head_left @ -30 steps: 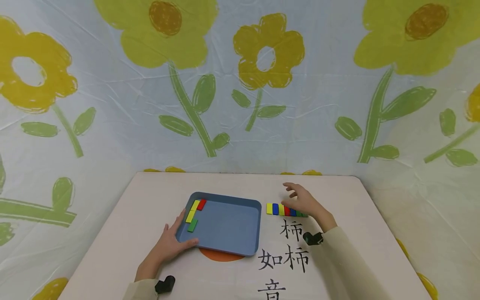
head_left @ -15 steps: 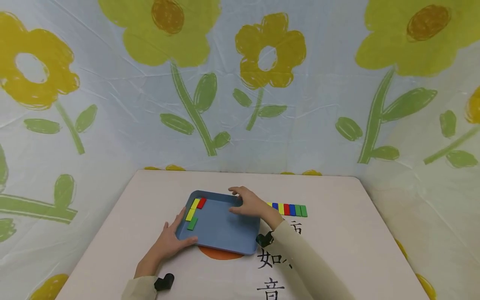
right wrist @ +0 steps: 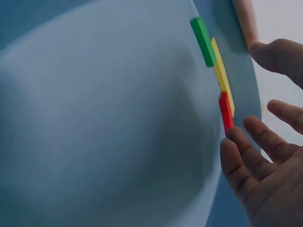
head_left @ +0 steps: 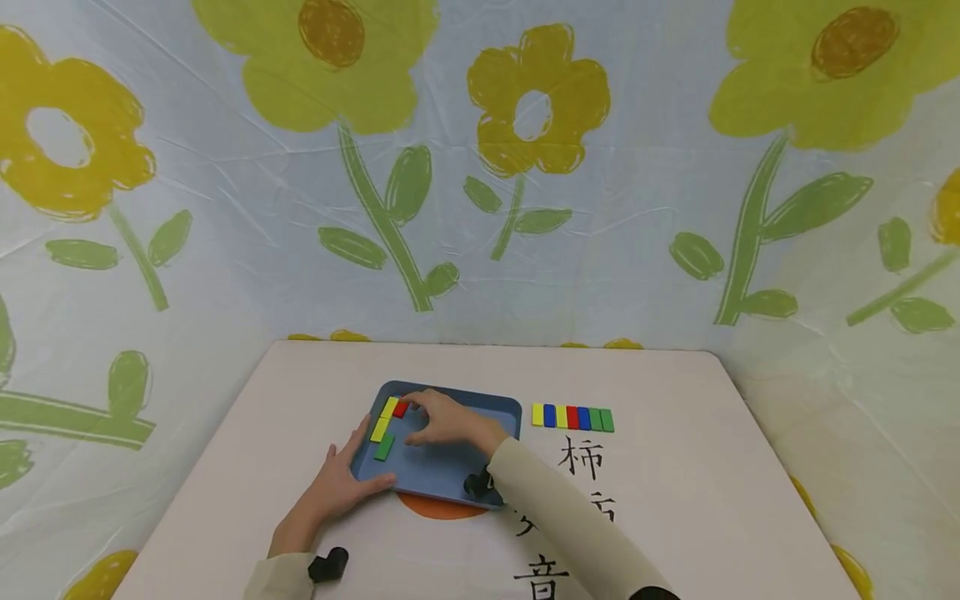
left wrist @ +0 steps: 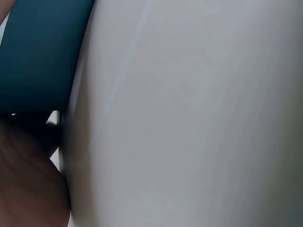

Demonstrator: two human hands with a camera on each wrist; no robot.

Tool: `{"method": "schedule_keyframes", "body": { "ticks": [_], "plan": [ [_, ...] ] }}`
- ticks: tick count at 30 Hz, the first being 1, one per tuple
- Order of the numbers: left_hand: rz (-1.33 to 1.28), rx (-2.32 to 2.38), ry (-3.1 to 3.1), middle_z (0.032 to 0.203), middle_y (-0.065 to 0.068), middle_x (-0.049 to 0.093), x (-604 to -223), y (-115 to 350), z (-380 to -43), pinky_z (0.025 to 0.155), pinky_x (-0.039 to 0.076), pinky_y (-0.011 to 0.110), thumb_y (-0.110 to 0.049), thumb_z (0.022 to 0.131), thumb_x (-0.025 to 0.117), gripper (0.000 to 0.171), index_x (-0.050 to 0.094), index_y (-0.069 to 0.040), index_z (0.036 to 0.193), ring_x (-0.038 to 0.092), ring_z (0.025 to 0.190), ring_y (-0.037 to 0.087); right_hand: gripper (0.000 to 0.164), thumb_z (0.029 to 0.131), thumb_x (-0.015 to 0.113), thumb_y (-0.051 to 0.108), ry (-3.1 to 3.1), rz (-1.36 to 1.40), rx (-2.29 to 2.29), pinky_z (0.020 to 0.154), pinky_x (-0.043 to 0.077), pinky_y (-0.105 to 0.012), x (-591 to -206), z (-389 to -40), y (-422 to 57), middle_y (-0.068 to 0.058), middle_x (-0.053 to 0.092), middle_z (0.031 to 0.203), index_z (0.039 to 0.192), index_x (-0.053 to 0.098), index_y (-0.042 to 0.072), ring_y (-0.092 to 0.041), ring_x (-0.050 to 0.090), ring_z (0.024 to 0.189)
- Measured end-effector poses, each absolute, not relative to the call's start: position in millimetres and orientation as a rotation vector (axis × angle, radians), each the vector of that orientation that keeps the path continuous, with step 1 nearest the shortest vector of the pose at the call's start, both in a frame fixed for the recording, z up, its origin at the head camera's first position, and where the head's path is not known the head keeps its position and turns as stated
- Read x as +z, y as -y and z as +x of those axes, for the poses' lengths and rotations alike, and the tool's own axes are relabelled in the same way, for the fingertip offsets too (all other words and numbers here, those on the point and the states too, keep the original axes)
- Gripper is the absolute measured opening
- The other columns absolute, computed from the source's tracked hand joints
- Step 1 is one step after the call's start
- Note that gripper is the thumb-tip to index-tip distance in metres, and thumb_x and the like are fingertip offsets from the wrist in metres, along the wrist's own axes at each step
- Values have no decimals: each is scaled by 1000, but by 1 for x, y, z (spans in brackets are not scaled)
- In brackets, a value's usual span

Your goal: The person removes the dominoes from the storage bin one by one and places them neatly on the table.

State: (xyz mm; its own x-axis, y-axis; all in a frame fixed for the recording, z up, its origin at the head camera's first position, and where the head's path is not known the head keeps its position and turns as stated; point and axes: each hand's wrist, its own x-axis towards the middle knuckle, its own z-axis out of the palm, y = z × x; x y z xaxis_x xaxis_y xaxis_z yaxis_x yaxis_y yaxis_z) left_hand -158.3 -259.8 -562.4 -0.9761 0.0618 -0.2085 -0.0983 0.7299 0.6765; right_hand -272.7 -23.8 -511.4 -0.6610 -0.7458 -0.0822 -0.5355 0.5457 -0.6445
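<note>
In the head view, a blue tray (head_left: 438,475) holds two yellow tiles (head_left: 380,429) end to end, a red tile (head_left: 401,409) beside the farther one and a green tile (head_left: 385,447) near the other. My left hand (head_left: 333,492) rests on the tray's near left corner, fingers along the left side, thumb at the front rim. Over the tray reaches my right hand (head_left: 446,419), its fingertips right at the red tile. The right wrist view has that hand (right wrist: 272,172) with thumb and fingers spread, nothing between them.
Right of the tray, several yellow, blue, red and green tiles (head_left: 573,417) lie in a row. The pale table cover (head_left: 675,492) carries black characters and an orange shape (head_left: 438,507) partly under the tray. Behind hangs a flower-printed cloth (head_left: 630,250).
My right hand has moved left from over the tile row, across the tray, to the red tile. The whole row shows now. My left hand and the tray have stayed put.
</note>
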Motion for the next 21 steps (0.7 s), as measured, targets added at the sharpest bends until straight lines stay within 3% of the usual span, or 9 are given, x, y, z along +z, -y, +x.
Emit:
{"method": "schedule_keyframes", "body": {
  "ticks": [8, 13, 21],
  "plan": [
    [20, 1111, -2734, 169, 26, 19, -563, 262, -159, 120, 8, 76, -62, 85, 75, 112, 3, -35, 167, 6, 152, 61, 64, 92, 77, 33, -2373, -1094, -736, 109, 49, -28, -515, -268, 47, -2, 59, 147, 148, 55, 12, -14, 58, 127],
    [24, 1115, -2731, 169, 25, 20, -563, 261, -158, 118, 11, 79, -61, 85, 75, 111, 3, -37, 166, 4, 151, 64, 59, 92, 77, 33, -2367, -1100, -679, 112, 47, -28, -517, -265, 55, 3, 62, 144, 146, 58, 15, -10, 58, 124],
    [39, 1125, -2748, 168, 24, 23, -564, 261, -159, 121, 6, 75, -60, 84, 77, 112, 5, -35, 167, 11, 152, 60, 53, 95, 74, 30, -2323, -1121, -696, 113, 46, -28, -515, -264, 60, 4, 64, 141, 144, 60, 15, -10, 58, 127]
  ]
}}
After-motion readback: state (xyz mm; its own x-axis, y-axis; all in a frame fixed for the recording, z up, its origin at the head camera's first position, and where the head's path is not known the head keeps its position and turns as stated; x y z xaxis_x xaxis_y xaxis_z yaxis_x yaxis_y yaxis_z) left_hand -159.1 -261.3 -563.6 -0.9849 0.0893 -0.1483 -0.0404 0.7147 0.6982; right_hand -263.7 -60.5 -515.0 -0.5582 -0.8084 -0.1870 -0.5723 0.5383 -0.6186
